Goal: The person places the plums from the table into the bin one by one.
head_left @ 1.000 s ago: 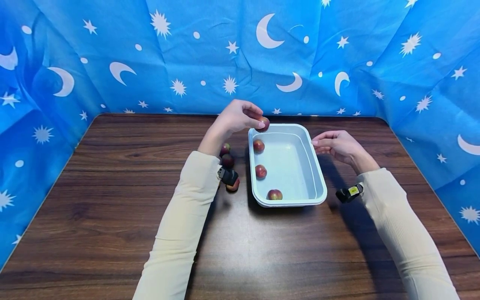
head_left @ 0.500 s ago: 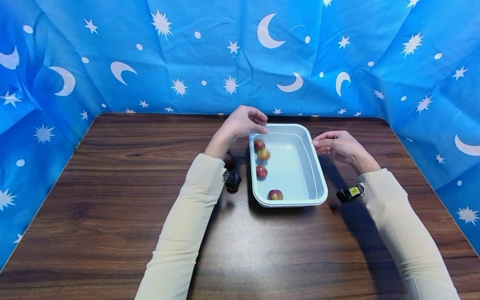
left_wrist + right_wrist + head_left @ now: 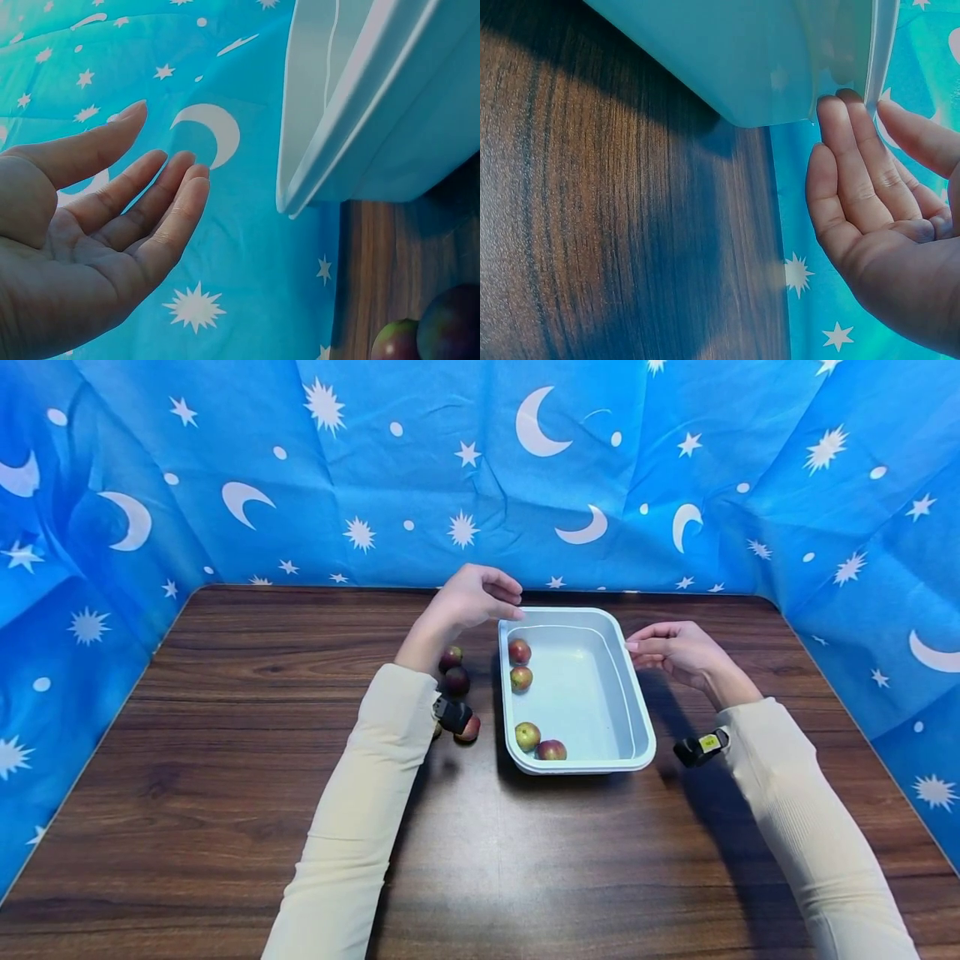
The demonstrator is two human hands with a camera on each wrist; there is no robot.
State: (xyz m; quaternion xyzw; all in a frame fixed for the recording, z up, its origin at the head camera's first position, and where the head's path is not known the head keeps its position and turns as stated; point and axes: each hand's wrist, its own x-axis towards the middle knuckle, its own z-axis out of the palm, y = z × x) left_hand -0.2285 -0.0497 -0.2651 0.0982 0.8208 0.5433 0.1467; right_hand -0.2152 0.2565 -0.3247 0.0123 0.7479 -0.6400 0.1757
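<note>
My left hand (image 3: pixel 471 597) is above the far left corner of the white plastic tub (image 3: pixel 642 727), holding nothing. In the left wrist view its fingers (image 3: pixel 161 238) are loosely bent, with space between thumb and fingertips, beside the tub's wall. Inside the tub, several red and yellow-green plums lie along the left side: one plum (image 3: pixel 519 651) near the far end, another plum (image 3: pixel 521 678) just below it, and a pair at the near left corner, a greenish plum (image 3: pixel 527 736) and a redder plum (image 3: pixel 552 750). My right hand (image 3: pixel 682 653) pinches the tub's right rim between thumb and fingers.
On the brown wooden table (image 3: pixel 225 760), several more plums lie left of the tub, among them a dark plum (image 3: pixel 456 681) and a red plum (image 3: pixel 469 729), partly hidden by my left forearm. A blue cloth (image 3: pixel 420 460) with moons and stars stands behind and at both sides.
My left hand has let a plum go into the tub and drawn back slightly left. The plums inside have rolled, with one now at the near left corner. My right hand stays at the rim.
</note>
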